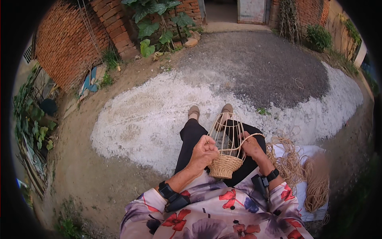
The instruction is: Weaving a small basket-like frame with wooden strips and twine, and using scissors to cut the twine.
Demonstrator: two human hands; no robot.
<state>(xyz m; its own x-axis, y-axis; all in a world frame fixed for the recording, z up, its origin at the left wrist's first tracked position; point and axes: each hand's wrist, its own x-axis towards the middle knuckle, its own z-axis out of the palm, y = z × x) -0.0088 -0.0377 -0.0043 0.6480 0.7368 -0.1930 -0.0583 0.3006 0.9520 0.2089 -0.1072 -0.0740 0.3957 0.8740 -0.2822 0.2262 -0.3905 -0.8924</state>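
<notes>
We find the part-woven basket point(224, 166) between the two hands, its woven end toward the floral shirt point(217, 203) and its open end pointing away; whether it rests on the dark trousers point(188, 147) we cannot tell. The left hand point(203, 152) is curled at the basket's left side, thumb and fingertips nearly together, and what they pinch is too small to make out. The right hand point(252, 146) bends round the other side, its fingertips partly hidden; a pale cord point(256, 134) loops beside its fingers, though we cannot tell how firmly they close on it. To the right of the right hand, tangled coils point(284, 159) hide much of a white cloth point(301, 200), and a blurred patch obscures part of a thicker bundle point(316, 193).
</notes>
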